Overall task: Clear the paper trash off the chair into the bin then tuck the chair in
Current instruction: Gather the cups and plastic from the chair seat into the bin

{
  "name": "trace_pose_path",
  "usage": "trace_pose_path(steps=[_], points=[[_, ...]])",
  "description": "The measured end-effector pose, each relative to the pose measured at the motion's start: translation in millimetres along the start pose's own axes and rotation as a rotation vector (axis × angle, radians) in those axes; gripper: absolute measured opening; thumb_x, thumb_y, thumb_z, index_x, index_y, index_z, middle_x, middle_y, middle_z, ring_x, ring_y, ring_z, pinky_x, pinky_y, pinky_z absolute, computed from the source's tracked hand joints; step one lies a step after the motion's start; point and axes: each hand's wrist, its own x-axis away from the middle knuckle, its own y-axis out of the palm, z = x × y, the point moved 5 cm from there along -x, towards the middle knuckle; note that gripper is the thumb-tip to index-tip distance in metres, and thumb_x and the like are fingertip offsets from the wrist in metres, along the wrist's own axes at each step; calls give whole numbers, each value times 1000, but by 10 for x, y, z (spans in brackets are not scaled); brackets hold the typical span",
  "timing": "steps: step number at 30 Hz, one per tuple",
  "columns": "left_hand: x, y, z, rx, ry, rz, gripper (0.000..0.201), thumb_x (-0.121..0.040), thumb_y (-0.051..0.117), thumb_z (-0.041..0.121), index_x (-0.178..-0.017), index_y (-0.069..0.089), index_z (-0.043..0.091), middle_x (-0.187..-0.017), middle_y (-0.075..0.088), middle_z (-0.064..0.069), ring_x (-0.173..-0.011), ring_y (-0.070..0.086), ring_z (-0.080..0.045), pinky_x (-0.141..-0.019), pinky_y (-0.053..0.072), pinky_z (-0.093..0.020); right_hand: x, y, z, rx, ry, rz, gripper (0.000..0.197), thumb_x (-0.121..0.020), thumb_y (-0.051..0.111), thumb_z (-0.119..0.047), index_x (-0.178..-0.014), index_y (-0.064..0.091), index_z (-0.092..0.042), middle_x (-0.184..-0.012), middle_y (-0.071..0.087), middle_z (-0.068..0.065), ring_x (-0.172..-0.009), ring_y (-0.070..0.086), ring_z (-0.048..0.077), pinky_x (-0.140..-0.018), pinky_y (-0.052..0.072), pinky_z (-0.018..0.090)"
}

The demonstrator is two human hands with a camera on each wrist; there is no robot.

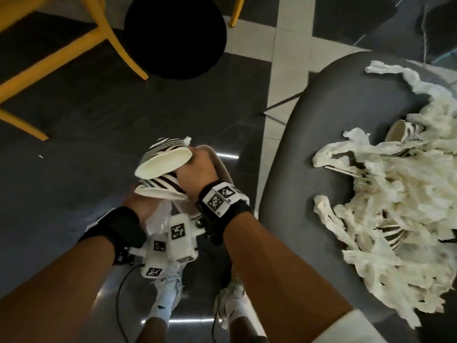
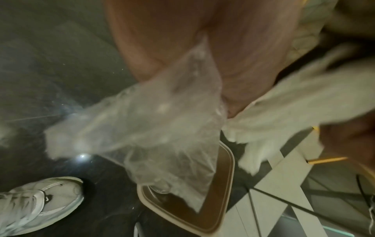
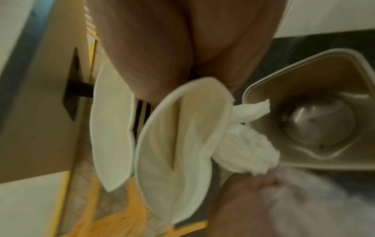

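Over the beige bin [image 1: 222, 167] between my feet, my right hand [image 1: 195, 172] grips two flattened striped paper cups [image 1: 163, 162] and a wad of white tissue [image 3: 249, 150]. My left hand [image 1: 138, 204] is just below them and pinches a crumpled clear plastic wrapper [image 1: 158, 219] that hangs over the bin rim [image 2: 227, 160]. The bin [image 3: 304, 80] stands open with a clear dome lid [image 3: 318, 123] lying inside. To the right, the dark grey chair [image 1: 321, 120] carries a heap of torn white paper [image 1: 395, 206] and another striped cup [image 1: 398, 131].
A yellow wooden chair's legs [image 1: 118, 38] and a black round base [image 1: 175, 35] stand on the dark tiled floor ahead. My white shoes [image 1: 168, 288] are planted either side of the bin, with a black cable [image 1: 121, 293] trailing beside the left one.
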Motion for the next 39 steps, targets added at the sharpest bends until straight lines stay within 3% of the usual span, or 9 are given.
trace_pose_path(steps=[2,5,9,12,15,19,29,34,39], points=[[-145,103,26,6,47,-95,28,-86,65,-2,-73,56,21,-52,65,13,-45,60,6,-43,43,-8,-206,-14,351,16,27,92,24,-90,57,-19,-104,72,-5,-101,76,8,-97,71,20,-89,56,30],[-441,272,32,91,186,-86,14,-74,71,7,-86,72,15,-82,73,3,-90,71,-20,-75,55,-28,-419,-218,896,152,150,250,26,-92,57,-11,-113,70,-6,-108,74,9,-106,68,24,-87,51,21],[-837,609,-137,216,47,-167,45,-65,70,37,-101,72,10,-99,73,-16,-97,69,-38,-86,57,-43,-601,-436,1439,285,308,371,24,-95,56,-24,-113,68,-13,-113,72,11,-110,66,32,-83,49,30],[-909,945,-189,234,-51,-288,29,-87,56,36,-96,68,10,-87,66,-11,-82,64,-28,-76,53,-32,-740,-283,1737,548,306,170,29,-99,49,-24,-122,62,-12,-120,68,12,-113,64,33,-80,45,30],[-995,1046,-305,95,-96,-266,27,-98,43,30,-93,64,13,-87,63,-8,-78,60,-21,-59,48,-22,-736,-94,1941,770,278,-129,66,-93,57,-19,-153,29,-17,-150,46,12,-136,48,34,-109,41,37],[-1020,934,-242,-190,76,-173,44,-97,44,27,-139,54,19,-139,56,-7,-126,54,-27,-105,43,-38,-584,-159,1886,871,287,-223,93,-91,66,-20,-160,4,-11,-166,13,12,-151,22,32,-122,25,41],[136,1339,581,-499,532,-7,38,-91,52,11,-127,56,19,-131,60,-4,-119,58,-23,-98,45,-29,385,-1004,793,486,82,65,34,-96,47,-19,-126,64,-21,-119,71,10,-112,66,32,-97,53,42],[1218,2297,744,-753,946,-157,44,-78,58,10,-121,53,16,-124,51,-11,-115,50,-30,-101,41,-40,1126,-2222,759,393,169,252,27,-94,51,-17,-113,70,-17,-103,76,10,-99,70,29,-92,53,37],[1930,3334,530,-1166,1150,-463,70,-78,66,27,-143,39,30,-151,34,1,-138,31,-26,-110,29,-45,1820,-3329,1017,365,304,340,25,-91,50,-16,-105,70,-21,-102,73,1,-95,69,21,-90,55,35]])
